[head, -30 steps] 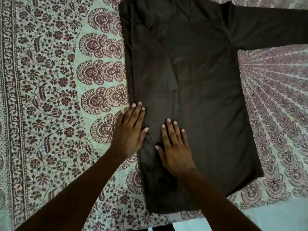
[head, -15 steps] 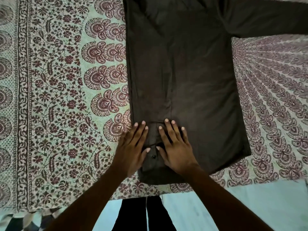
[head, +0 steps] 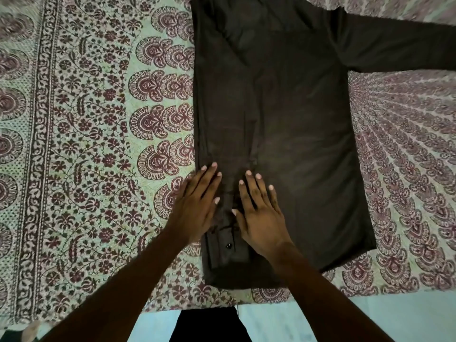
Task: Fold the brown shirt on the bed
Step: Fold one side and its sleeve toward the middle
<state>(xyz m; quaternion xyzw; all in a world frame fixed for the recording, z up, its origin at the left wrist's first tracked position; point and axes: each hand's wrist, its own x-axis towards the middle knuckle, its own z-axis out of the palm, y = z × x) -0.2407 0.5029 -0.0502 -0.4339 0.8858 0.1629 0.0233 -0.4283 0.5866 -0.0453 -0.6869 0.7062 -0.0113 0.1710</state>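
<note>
Dark brown long-sleeved cotton shirt (head: 283, 114) flat on patterned bedspread (head: 86, 144). Left side and sleeve already folded in, cuff near hem. Left hand (head: 197, 206) and right hand (head: 259, 215) flat, no grip, pressing fold. Right sleeve (head: 399, 45) unfolded; roughly one-third done.

No readable text, labels, brands or numbers anywhere in view.

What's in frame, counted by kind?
Shirt: 1
Bedsheet: 1
Hands: 2, left hand and right hand, both flat on the shirt
Button: 1
Total: 5
</note>
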